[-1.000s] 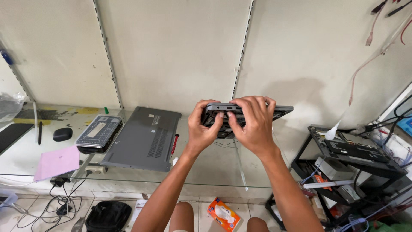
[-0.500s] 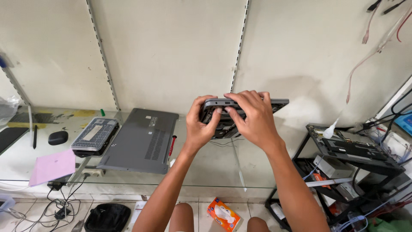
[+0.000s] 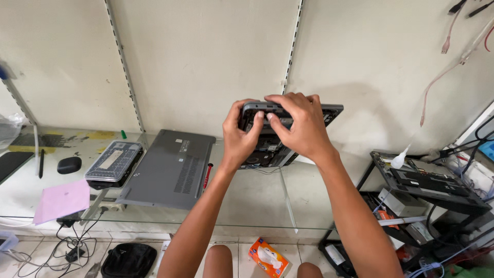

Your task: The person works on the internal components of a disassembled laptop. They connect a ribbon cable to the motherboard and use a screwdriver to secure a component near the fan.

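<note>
Laptop body (image 3: 267, 149), opened and showing its inner parts, is lifted off the glass bench (image 3: 247, 206) at about twelve o'clock, tilted toward the wall. Going left to right: a pink paper (image 3: 62, 200) lies at nine o'clock, then a clear parts box (image 3: 113, 162), then the grey bottom cover (image 3: 172, 169) lying flat, set aside so the insides are reachable. Left hand (image 3: 242, 138) clamps the body's left end, steadying it. Right hand (image 3: 301, 126) curls over the top edge, fingers (image 3: 280, 109) closed on it. A cluttered black rack (image 3: 432, 185) stands at three o'clock.
</note>
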